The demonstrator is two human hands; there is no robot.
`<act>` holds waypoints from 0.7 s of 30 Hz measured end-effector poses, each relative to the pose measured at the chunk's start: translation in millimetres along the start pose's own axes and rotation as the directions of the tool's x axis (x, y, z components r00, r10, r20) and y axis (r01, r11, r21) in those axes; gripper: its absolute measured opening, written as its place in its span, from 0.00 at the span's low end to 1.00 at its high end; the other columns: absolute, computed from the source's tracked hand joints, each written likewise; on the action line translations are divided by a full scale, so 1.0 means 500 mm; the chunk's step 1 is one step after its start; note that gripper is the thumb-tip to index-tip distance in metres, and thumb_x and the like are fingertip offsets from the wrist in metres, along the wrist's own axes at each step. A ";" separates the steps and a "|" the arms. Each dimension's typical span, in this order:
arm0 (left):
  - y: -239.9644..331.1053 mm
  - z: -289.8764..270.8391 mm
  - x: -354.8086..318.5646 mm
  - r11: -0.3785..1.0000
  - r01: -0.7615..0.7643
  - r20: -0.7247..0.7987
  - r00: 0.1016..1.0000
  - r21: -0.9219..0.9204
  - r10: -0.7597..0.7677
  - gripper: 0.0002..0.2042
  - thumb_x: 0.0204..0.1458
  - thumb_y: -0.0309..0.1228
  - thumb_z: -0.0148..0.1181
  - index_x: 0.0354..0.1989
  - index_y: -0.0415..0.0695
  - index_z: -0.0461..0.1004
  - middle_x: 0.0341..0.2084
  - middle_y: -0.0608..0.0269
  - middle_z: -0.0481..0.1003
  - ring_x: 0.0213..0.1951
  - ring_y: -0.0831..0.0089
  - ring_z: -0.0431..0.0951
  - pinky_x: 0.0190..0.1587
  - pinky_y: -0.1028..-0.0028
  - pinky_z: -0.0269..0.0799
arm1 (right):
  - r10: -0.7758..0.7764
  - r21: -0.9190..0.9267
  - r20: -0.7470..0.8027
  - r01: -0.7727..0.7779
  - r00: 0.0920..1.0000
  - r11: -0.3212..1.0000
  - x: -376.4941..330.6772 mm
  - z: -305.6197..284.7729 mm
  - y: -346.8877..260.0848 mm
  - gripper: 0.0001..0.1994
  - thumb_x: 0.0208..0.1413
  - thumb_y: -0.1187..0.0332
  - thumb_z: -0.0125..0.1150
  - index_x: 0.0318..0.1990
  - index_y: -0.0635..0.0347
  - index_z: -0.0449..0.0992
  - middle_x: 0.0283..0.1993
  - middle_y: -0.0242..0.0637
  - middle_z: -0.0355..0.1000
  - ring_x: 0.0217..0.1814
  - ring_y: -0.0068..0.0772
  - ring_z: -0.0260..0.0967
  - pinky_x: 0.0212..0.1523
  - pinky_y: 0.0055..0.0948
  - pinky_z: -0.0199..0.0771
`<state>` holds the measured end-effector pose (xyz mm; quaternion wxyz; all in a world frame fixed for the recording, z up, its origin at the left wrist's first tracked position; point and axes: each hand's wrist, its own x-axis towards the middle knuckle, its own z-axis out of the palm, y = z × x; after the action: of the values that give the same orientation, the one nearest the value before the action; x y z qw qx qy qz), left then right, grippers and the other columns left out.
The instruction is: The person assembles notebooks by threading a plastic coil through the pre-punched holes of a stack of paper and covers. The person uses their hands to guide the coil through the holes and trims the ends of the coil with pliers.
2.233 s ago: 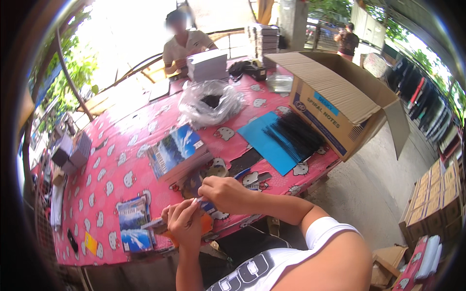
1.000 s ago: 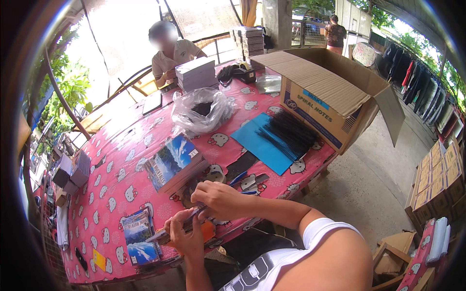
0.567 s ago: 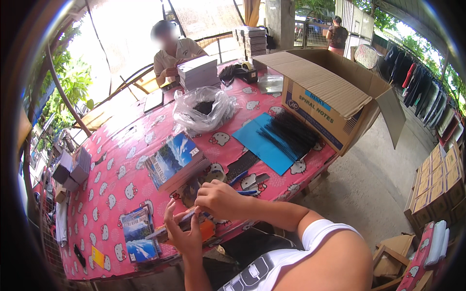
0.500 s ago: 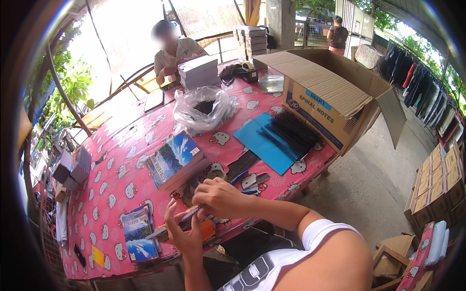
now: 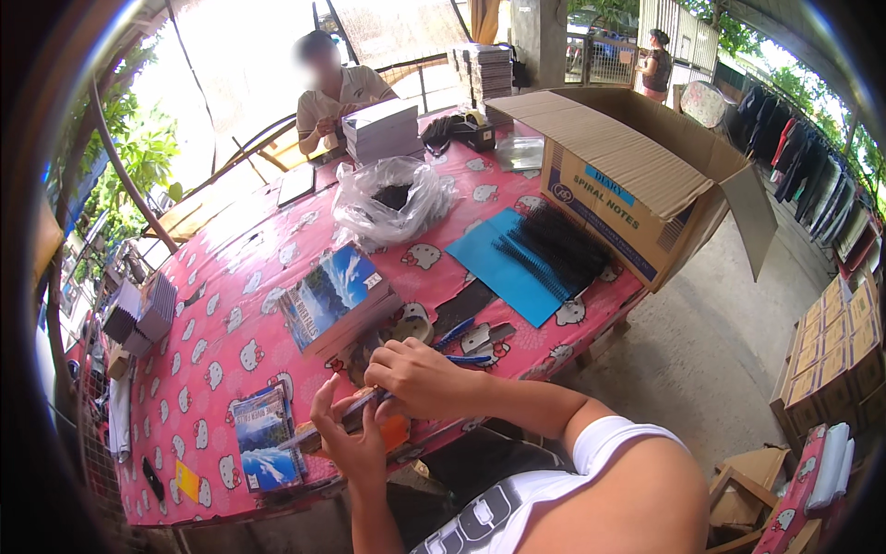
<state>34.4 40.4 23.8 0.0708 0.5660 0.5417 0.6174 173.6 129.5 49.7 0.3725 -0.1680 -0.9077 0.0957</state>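
Note:
My left hand (image 5: 351, 447) grips a thin notebook (image 5: 303, 436), seen nearly edge-on, above the near edge of the table. My right hand (image 5: 417, 380) is closed at the notebook's upper end with the fingertips pressed together; what lies between them is hidden. To the left of my hands rests a small stack of notebooks (image 5: 262, 441) with blue landscape covers. Beyond them stands a taller stack of the same notebooks (image 5: 334, 294). Blue-handled pliers (image 5: 458, 334) lie just past my right hand, near a roll of tape (image 5: 412, 329).
Black spiral binding coils (image 5: 554, 249) lie on a blue sheet (image 5: 489, 260). Behind them is an open cardboard box (image 5: 600, 208). A plastic bag (image 5: 388, 208) sits mid-table on the pink tablecloth (image 5: 221, 323). Across the table, a person (image 5: 337, 97) sits behind stacked paper (image 5: 380, 132).
My hands keep nearly the same hold on the notebook, which has shifted slightly. The person standing in the far background has turned. The view has moved a little.

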 end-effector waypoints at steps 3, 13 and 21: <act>0.006 0.000 -0.001 1.000 0.004 0.009 1.000 -0.010 -0.004 0.29 0.45 0.15 0.62 0.56 0.37 0.58 0.53 0.47 0.66 0.52 0.62 0.71 0.48 0.70 0.72 | 0.013 -0.078 0.040 -0.009 0.999 0.997 -0.006 0.012 0.000 0.08 0.49 0.64 0.61 0.32 0.57 0.71 0.34 0.36 0.67 0.41 0.38 0.65 0.40 0.36 0.62; 0.010 0.008 0.002 1.000 -0.010 -0.016 1.000 0.006 0.010 0.27 0.45 0.14 0.60 0.56 0.38 0.59 0.53 0.48 0.66 0.49 0.66 0.73 0.47 0.70 0.73 | 0.011 -0.007 -0.028 -0.012 1.000 1.000 -0.008 0.021 0.009 0.08 0.47 0.67 0.63 0.31 0.57 0.70 0.34 0.36 0.66 0.40 0.39 0.64 0.40 0.37 0.62; 0.001 0.008 0.000 1.000 -0.020 -0.028 0.999 0.019 0.021 0.28 0.45 0.15 0.62 0.56 0.37 0.60 0.52 0.49 0.68 0.44 0.67 0.75 0.46 0.71 0.73 | -0.016 -0.024 -0.040 0.015 0.999 1.000 -0.007 0.031 0.007 0.08 0.46 0.67 0.62 0.33 0.59 0.71 0.34 0.36 0.65 0.40 0.39 0.64 0.41 0.36 0.63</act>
<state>38.0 42.4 23.3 0.0513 0.5633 0.5427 0.6209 166.1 130.8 35.5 0.3896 -0.1674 -0.9022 0.0789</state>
